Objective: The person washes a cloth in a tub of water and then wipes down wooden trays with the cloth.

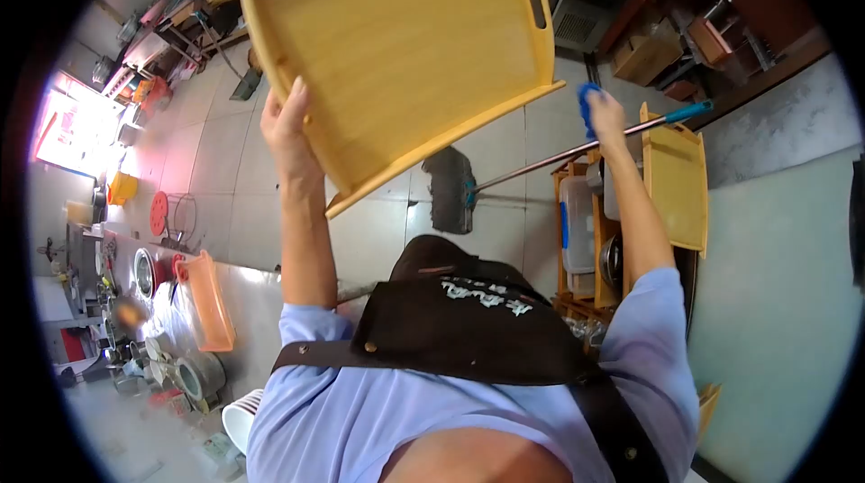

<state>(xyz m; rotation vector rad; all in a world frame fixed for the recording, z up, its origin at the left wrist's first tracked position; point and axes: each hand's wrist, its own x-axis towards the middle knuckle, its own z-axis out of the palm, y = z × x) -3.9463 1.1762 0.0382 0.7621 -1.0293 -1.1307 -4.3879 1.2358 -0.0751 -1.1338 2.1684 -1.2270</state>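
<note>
A large yellow wooden tray point(414, 50) with raised sides and a slotted handle is held up in front of me, tilted. My left hand point(290, 127) grips its left side, thumb over the rim. Off the tray's right corner, my right hand point(605, 115) is closed around a blue cloth point(587, 109). Below that hand runs a mop point(450, 193), its grey head on the floor and its pole slanting up to a teal end. Whether the right hand touches the pole I cannot tell. A second yellow tray point(678, 181) stands to the right of my right forearm.
At the right, a wooden rack point(563, 280) holds a clear plastic box point(578, 222) and pots. A metal counter point(257, 312) at the left bears an orange basket point(209, 303) and bowls. Cardboard boxes point(647, 52) sit at the back right. The floor is pale tile.
</note>
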